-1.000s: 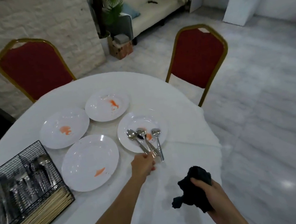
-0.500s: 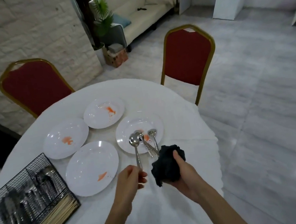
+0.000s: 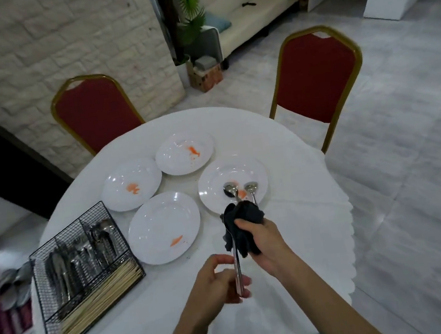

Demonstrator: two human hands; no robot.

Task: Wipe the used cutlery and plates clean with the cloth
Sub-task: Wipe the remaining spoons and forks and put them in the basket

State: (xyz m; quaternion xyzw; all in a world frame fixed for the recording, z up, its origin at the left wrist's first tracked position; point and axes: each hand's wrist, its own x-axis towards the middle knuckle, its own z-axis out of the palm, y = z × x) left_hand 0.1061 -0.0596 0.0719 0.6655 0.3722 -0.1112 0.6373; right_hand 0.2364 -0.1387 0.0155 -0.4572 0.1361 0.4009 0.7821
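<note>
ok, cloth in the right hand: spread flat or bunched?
Bunched. The black cloth is wadded in the right hand around the upper end of the spoon, whose handle the left hand holds.

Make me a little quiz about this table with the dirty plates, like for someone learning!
1. How many round white plates sit on the white table?
2. True or false: the right hand wraps the black cloth around the silver spoon held by the left hand.
3. What stays on the stained right-side plate: A forks, B two spoons, C chopsticks?

Key: 1. four; 2. true; 3. B
</note>
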